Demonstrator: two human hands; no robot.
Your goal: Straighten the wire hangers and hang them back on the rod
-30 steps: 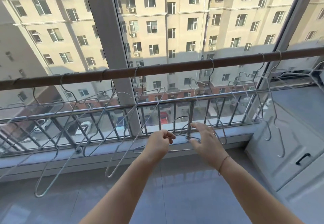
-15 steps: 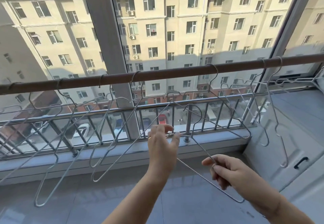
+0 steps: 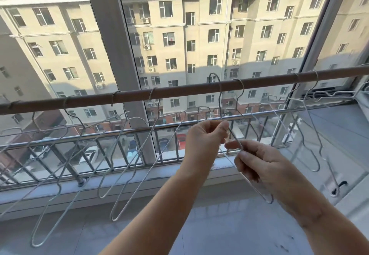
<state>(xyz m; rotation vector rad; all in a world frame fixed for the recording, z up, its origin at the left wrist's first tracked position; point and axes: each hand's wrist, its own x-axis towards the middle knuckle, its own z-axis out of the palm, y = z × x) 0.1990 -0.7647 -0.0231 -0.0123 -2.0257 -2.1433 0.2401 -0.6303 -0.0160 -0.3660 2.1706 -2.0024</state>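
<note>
Head view: left hand (image 3: 205, 134) has its fingers curled tight, thumb and forefinger pinching the held hanger (image 3: 235, 139) just below its hook stem. Right hand (image 3: 265, 164) pinches the same wire lower on the sloping arm, with the other fingers loosely curled beneath.

Judgement: the two grips sit close together so that one anchors while the other bends the stretch between them.

The hook stands upright in front of the rod (image 3: 179, 92), its top above the rod line. Whether it touches the rod cannot be told. The hanger's long loop trails down to the near right.

Other hangers (image 3: 113, 219) hang tilted along the rod, left and right.

Straightening is in hand; rehanging is not yet done.
</note>
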